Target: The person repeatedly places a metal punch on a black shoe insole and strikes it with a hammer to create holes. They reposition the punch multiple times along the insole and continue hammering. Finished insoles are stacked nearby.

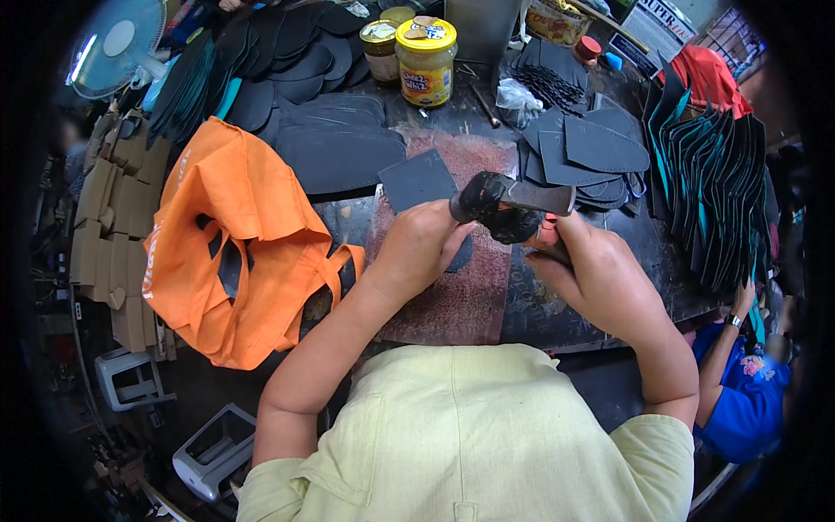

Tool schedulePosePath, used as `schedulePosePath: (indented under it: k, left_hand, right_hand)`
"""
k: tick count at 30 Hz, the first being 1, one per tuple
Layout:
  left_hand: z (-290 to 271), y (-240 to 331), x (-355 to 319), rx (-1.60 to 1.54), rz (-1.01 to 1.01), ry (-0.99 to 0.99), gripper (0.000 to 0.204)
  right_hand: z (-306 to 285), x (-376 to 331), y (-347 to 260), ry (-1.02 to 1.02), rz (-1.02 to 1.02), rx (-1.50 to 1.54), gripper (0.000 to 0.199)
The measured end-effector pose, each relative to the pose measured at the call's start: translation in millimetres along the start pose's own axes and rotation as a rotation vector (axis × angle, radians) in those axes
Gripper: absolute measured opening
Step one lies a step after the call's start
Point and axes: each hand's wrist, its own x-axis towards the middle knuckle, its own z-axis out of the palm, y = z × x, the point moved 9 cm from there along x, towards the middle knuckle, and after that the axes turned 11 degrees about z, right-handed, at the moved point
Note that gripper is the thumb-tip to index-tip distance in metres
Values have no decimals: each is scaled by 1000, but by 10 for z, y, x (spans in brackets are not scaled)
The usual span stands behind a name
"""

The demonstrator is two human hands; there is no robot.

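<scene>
My right hand is closed round the handle of a hammer, whose worn metal head is raised over the work board. My left hand is closed at the black, lumpy thing beside the hammer head; its fingertips are mostly hidden, so what it grips is unclear. A flat black square piece lies just beyond my left knuckles. Both hands are above a reddish-brown, worn board. Part of a small dark piece shows on the board under my hands.
An orange cloth bag lies at the left. Black sole-shaped pieces are stacked behind it, with more pieces at the right. A yellow-lidded jar stands at the back. Someone in a blue shirt is at the far right.
</scene>
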Motion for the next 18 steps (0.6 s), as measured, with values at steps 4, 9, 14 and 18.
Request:
schedulePosePath:
  k: [4, 9, 14, 18]
  left_hand:
    - [-346, -203, 86, 117, -44, 118, 16]
    - [-523, -479, 177, 301, -95, -16, 21]
    - [-557, -558, 196, 347, -175, -19, 23]
    - [-776, -648, 143, 235, -229, 86, 19]
  right_hand:
    - [-43, -75, 170, -4, 75, 61, 38]
    - [223, -174, 383, -121, 171, 48, 36]
    - [339, -193, 451, -135, 129, 43, 43]
    - [249, -112, 405, -55, 77, 127, 41]
